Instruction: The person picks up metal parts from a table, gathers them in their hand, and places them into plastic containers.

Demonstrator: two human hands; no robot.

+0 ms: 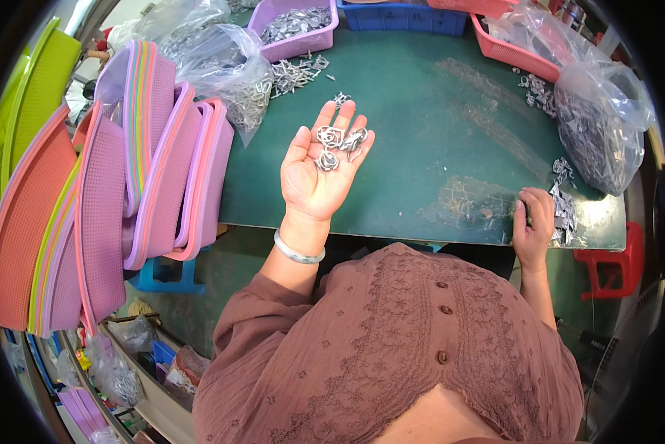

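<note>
My left hand [318, 174] is raised palm up over the near part of the table, its fingers stretched out. Across the palm and fingers lie several small silver metal pieces [330, 138], looped and ring-like; their exact kind is hard to make out. Beyond the fingertips, another little cluster of metal bits [341, 98] sits on the table. My right hand [534, 223] rests at the table's near right edge, fingers curled and closed; what they hold, if anything, is hidden. Right beside it lies a pile of flat silver metal parts [564, 211].
Stacked purple, pink and green plastic baskets [103, 214] crowd the left side. On the green table [392, 96] are clear bags of metal parts [603, 140], a purple basket [292, 48] and a blue crate [406, 18]. A red stool [629, 259] stands at right.
</note>
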